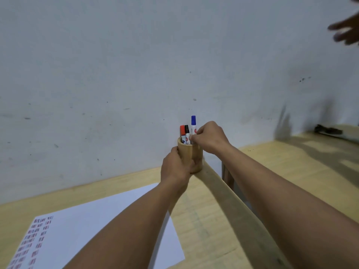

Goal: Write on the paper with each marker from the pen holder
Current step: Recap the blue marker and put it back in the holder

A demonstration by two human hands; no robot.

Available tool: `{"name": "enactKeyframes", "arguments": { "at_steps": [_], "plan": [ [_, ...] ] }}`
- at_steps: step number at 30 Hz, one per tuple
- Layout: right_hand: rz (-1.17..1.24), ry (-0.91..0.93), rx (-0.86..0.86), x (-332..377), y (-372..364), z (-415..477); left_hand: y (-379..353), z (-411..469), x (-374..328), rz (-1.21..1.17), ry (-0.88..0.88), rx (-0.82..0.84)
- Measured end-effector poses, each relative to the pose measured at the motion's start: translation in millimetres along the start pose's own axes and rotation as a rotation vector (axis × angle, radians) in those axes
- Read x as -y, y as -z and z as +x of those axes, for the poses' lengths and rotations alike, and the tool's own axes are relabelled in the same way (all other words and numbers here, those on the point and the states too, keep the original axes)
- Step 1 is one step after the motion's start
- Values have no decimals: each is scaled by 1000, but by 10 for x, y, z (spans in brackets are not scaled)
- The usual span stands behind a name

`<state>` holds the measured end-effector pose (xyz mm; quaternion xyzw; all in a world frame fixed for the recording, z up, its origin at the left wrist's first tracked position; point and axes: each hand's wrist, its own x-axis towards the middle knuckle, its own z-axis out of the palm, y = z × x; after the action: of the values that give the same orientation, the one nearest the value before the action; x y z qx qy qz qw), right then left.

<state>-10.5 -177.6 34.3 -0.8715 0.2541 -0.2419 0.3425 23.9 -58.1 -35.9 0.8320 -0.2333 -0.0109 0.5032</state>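
Note:
A round wooden pen holder (191, 152) stands at the table's far right corner against the wall. My left hand (175, 166) wraps around its left side. Inside stand a red-capped marker (182, 133) and a black-capped marker (187, 133). A blue-capped marker (193, 125) rises higher than those two, and my right hand (208, 139) pinches its white barrel just above the rim. A white sheet of paper (97, 220) lies on the table near me, with rows of red and dark marks at its left side.
The wooden table (204, 220) ends at a rounded right edge. A second wooden surface (291, 162) sits to the right across a gap. A pale wall rises right behind the holder. Another person's blurred hand (345, 32) shows at the top right.

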Motion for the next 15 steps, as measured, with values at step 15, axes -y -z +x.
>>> {"name": "enactKeyframes", "arguments": {
  "at_steps": [15],
  "plan": [
    [-209,27,-79,-37,-85,-42,-53,95,125,75,-36,-24]
  ]
}}
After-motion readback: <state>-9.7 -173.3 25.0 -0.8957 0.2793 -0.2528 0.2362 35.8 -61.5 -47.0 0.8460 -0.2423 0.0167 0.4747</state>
